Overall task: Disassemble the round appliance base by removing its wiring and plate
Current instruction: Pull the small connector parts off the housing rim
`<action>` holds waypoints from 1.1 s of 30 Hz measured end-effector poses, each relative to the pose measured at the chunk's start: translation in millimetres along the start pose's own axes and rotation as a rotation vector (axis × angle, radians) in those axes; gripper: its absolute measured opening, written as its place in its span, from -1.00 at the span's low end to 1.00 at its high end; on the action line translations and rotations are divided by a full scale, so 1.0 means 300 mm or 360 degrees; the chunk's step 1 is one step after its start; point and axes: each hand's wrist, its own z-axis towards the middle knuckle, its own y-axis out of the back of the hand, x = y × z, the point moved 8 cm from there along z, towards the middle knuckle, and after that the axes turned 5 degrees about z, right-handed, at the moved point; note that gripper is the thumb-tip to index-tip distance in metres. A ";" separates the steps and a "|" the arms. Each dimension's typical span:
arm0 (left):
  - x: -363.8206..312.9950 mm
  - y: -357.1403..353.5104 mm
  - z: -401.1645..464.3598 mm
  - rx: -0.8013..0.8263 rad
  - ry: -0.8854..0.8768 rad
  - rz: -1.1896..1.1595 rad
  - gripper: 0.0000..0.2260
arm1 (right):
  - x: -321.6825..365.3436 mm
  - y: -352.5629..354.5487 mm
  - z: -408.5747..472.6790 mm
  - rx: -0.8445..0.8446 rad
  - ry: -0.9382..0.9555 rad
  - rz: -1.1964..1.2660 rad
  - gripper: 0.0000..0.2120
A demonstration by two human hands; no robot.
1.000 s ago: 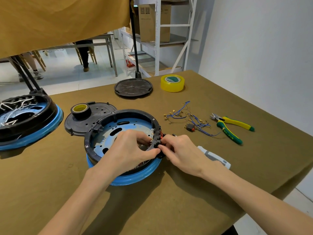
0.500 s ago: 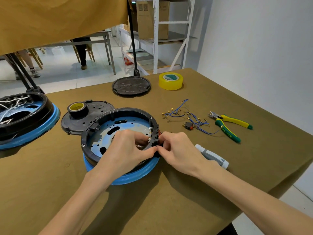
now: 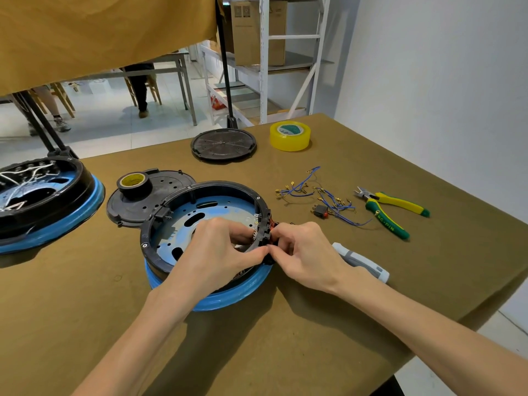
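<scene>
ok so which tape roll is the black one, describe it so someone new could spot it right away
Start at the round appliance base with the blue rim that both hands are working on. Just behind it on the left lies a flat black perforated disc, and the black tape roll stands on that disc. Unlike the clear yellow tape roll at the far edge of the table, it is smaller and dark outside with a yellowish core.

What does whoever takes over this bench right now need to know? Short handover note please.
Left hand: fingers inside the round base, at its right rim.
Right hand: pinching the black and red part on the rim's outside.
Done: blue wires and a rocker switch lie loose right of the base; black cover off behind it.
Left: free that rim part, then lift out the blue plate.
Cutters at far right; grey tool by the right wrist.
</scene>
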 end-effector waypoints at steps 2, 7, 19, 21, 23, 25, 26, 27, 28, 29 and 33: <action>-0.001 -0.003 0.000 0.0004 -0.0006 0.0005 -0.71 | -0.002 -0.002 -0.006 -0.0027 -0.0015 -0.0002 -0.89; -0.010 0.001 -0.002 -0.0006 -0.0046 0.0058 -0.75 | -0.016 0.001 0.002 0.0059 -0.0144 -0.0120 -0.86; -0.007 0.002 -0.014 -0.0139 -0.0099 0.0285 -0.58 | -0.001 -0.009 0.032 0.0390 -0.0282 -0.0353 -0.86; -0.002 0.003 -0.012 -0.0149 -0.0092 0.0306 -0.58 | -0.027 -0.016 0.033 0.0490 -0.0477 -0.0168 -0.85; -0.001 0.004 -0.009 -0.0140 -0.0087 0.0319 -0.61 | -0.061 -0.027 0.023 0.0598 -0.0824 0.0185 -0.79; 0.003 0.003 -0.007 -0.0122 -0.0076 0.0280 -0.63 | -0.073 -0.039 0.011 0.0680 -0.1146 0.0591 -0.78; 0.004 0.003 -0.004 -0.0111 -0.0072 0.0256 -0.64 | -0.070 -0.042 0.010 0.0724 -0.1253 0.0743 -0.78; 0.003 0.002 -0.003 -0.0100 -0.0071 0.0240 -0.65 | -0.064 -0.044 0.011 0.0762 -0.1333 0.0845 -0.77; 0.001 0.003 -0.003 -0.0096 -0.0074 0.0232 -0.67 | -0.061 -0.045 0.014 0.0782 -0.1388 0.0894 -0.75; -0.002 0.004 -0.003 -0.0097 -0.0080 0.0228 -0.67 | -0.061 -0.047 0.018 0.0782 -0.1426 0.0909 -0.74; -0.013 0.002 -0.001 -0.0096 -0.0105 0.0225 -0.70 | -0.064 -0.058 0.012 0.0713 -0.1533 0.1014 -0.70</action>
